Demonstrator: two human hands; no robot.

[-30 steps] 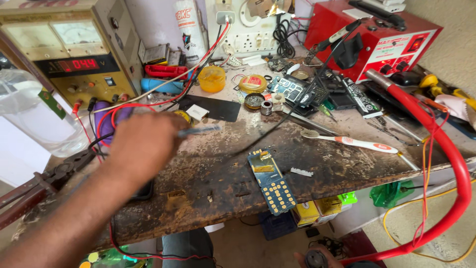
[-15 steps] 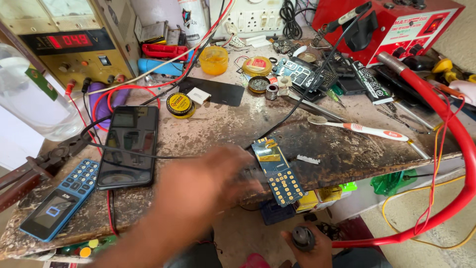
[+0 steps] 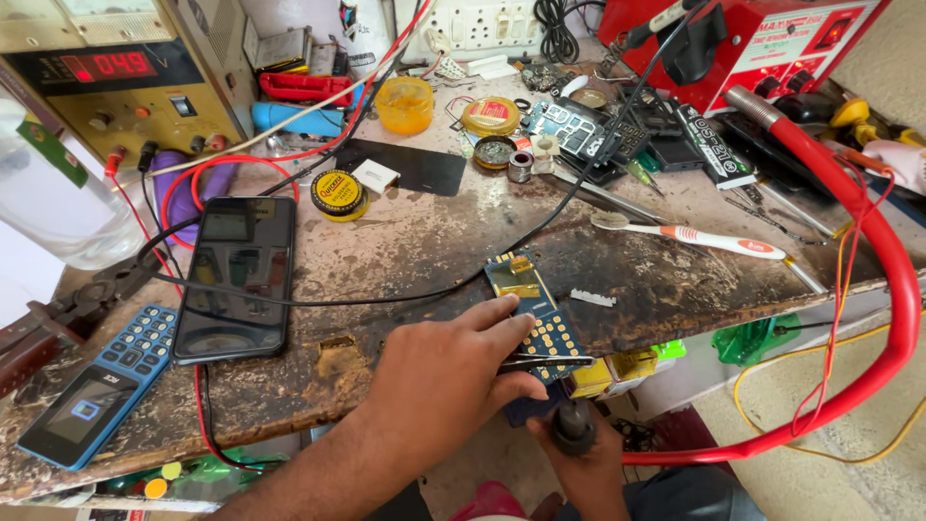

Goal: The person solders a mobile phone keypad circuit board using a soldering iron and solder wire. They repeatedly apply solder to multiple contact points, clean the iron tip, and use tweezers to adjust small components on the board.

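A blue phone circuit board [image 3: 536, 301] with a gold keypad grid lies at the bench's front edge. My left hand [image 3: 446, 376] rests beside it, its index fingertip on the board, and pinches slim metal tweezers [image 3: 548, 361] whose tips lie across the keypad part. Below the bench edge my right hand [image 3: 590, 471] is closed around a dark round tool handle [image 3: 573, 427] that points up toward the board. A black cable [image 3: 405, 294] runs across the bench to the board's top.
A black smartphone [image 3: 234, 275] and a blue keypad phone [image 3: 92, 386] lie at the left. Pliers [image 3: 72, 309], a yellow power supply [image 3: 116, 72], solder tins [image 3: 336, 191], a toothbrush [image 3: 694, 233], a thick red hose [image 3: 883, 289] and a red station [image 3: 772, 48] crowd the bench.
My left hand came from the bench's left rear down to the circuit board at the front edge and settled on it. My right hand with the dark handle rose into view under the board.
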